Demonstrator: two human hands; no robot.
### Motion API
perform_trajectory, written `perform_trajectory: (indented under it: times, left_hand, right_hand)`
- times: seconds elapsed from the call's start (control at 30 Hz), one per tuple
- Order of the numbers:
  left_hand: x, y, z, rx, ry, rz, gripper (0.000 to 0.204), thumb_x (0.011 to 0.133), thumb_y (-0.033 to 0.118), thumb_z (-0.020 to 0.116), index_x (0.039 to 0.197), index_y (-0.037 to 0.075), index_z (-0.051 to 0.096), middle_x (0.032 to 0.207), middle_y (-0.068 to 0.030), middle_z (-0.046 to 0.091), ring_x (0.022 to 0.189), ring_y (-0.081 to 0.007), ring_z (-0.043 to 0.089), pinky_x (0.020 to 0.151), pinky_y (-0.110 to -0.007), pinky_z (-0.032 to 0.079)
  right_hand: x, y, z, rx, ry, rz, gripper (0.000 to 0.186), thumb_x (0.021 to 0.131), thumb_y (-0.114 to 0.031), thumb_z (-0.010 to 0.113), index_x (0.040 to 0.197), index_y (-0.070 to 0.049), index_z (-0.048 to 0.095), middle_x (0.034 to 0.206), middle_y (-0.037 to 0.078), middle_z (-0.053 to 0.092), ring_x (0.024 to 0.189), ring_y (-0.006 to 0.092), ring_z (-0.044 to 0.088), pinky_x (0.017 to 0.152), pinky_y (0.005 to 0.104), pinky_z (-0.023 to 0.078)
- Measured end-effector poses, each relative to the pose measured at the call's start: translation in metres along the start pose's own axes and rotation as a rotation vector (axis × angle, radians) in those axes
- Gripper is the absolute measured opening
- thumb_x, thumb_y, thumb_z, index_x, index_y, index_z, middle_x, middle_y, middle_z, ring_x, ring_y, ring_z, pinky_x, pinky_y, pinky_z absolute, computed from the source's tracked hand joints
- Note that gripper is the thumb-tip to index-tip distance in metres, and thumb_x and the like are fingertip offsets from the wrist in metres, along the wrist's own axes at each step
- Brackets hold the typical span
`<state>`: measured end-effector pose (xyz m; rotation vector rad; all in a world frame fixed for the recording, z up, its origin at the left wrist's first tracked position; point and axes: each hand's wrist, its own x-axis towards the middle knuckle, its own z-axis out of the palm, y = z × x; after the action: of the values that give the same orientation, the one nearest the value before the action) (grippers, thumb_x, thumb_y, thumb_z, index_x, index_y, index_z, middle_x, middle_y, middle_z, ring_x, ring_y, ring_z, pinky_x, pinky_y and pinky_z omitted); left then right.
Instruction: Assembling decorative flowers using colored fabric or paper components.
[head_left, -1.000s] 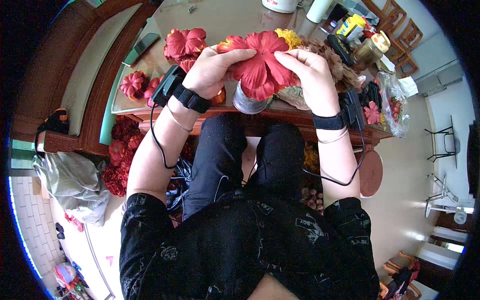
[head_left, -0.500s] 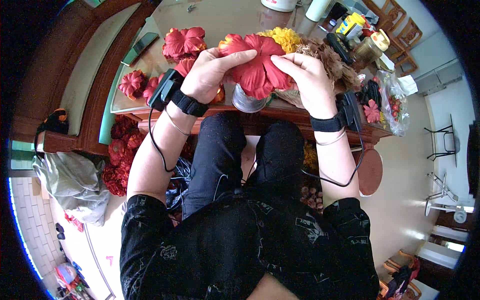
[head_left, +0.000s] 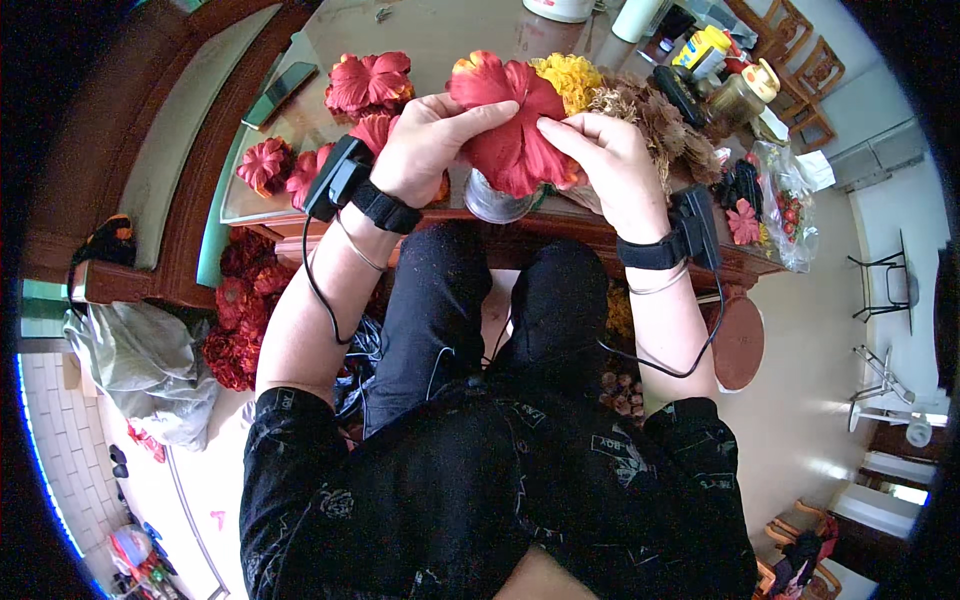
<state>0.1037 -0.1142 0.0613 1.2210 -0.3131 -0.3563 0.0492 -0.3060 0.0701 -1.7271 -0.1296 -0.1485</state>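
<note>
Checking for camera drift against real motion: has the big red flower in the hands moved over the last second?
Yes. The red flower has shifted left, away from the yellow flower, toward the left hand.

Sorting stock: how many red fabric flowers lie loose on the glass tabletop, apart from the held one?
3: red flower beyond the left hand, two near the table's left edge; others may be hidden.

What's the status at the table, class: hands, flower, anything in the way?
Left hand and right hand both pinching the large red fabric flower. Held above a small metal cup. Nothing blocking.
</note>
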Motion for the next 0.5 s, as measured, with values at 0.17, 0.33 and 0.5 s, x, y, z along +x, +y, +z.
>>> perform_trajectory:
  times: [0.17, 0.33, 0.5]
  left_hand:
    - [0.000, -0.005, 0.006, -0.121, 0.006, 0.026, 0.016, 0.082, 0.007, 0.069, 0.093, -0.005, 0.068, 0.090, -0.0122, 0.070, 0.077, -0.0149, 0.067, 0.072, -0.026, 0.054]
    - [0.004, -0.011, 0.008, -0.159, 0.007, 0.041, 0.013, 0.081, 0.003, 0.067, 0.091, -0.006, 0.067, 0.089, -0.0123, 0.070, 0.075, -0.0154, 0.066, 0.072, -0.027, 0.054]
    - [0.003, -0.012, 0.009, -0.171, 0.034, 0.044, 0.013, 0.081, 0.002, 0.067, 0.090, -0.006, 0.067, 0.088, -0.0128, 0.069, 0.075, -0.0158, 0.066, 0.072, -0.027, 0.054]
  right_hand:
    - [-0.003, 0.002, 0.001, -0.018, -0.013, 0.046, 0.016, 0.089, -0.014, 0.065, 0.086, 0.002, 0.067, 0.076, 0.000, 0.063, 0.066, 0.0041, 0.055, 0.058, 0.0194, 0.042]
    - [-0.005, 0.012, 0.008, 0.002, 0.046, 0.057, 0.016, 0.087, -0.013, 0.067, 0.081, 0.001, 0.066, 0.069, -0.001, 0.061, 0.060, 0.0035, 0.052, 0.053, 0.0196, 0.039]
    - [-0.007, 0.013, 0.013, 0.018, 0.095, 0.039, 0.020, 0.083, -0.016, 0.071, 0.076, 0.001, 0.065, 0.063, -0.002, 0.059, 0.057, 0.0030, 0.050, 0.050, 0.0204, 0.037]
